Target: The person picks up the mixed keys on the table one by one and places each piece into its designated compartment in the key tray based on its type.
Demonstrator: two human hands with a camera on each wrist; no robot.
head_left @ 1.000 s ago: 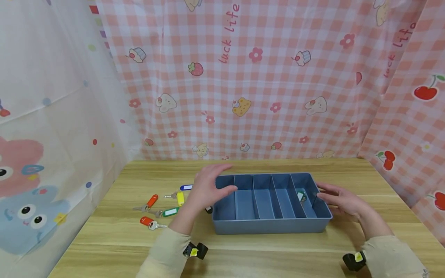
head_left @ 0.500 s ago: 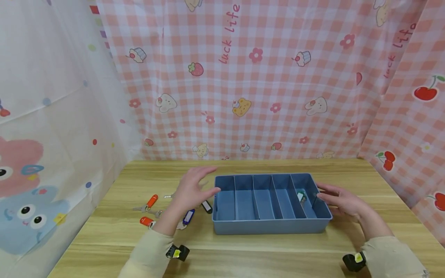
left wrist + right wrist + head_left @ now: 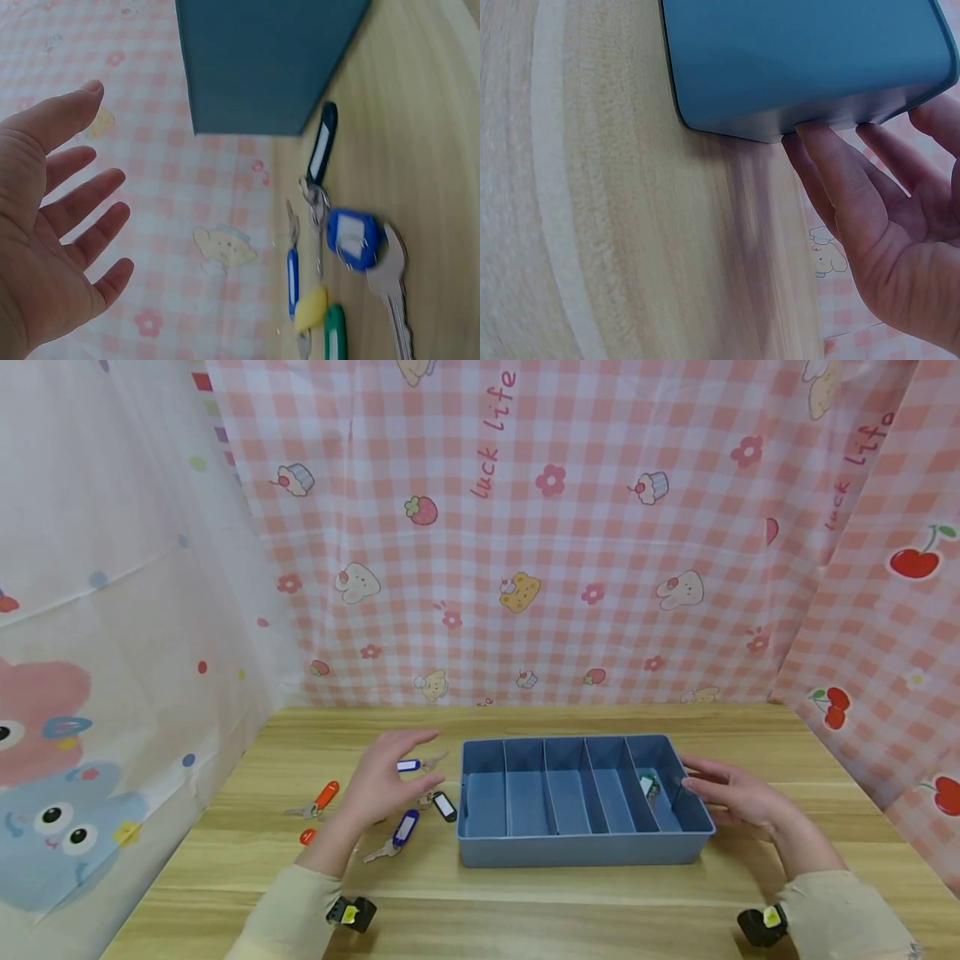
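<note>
One blue box (image 3: 585,850) beside right grip (image 3: 742,797), apparently touching.

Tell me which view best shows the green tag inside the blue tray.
The head view: it looks into the tray, where the green tag lies in the compartment nearest the right hand. Both wrist views show only the tray's outside, not that tag.

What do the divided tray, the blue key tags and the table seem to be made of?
Divided tray: probably molded plastic, satin; thin walls, rounded corners, soft sheen.
Blue key tags: likely plastic; solid-coloured frames around white labels, perhaps paper; finish unclear.
Table: wood or wood-print laminate, low sheen; grain streaks show, but not which.
</note>
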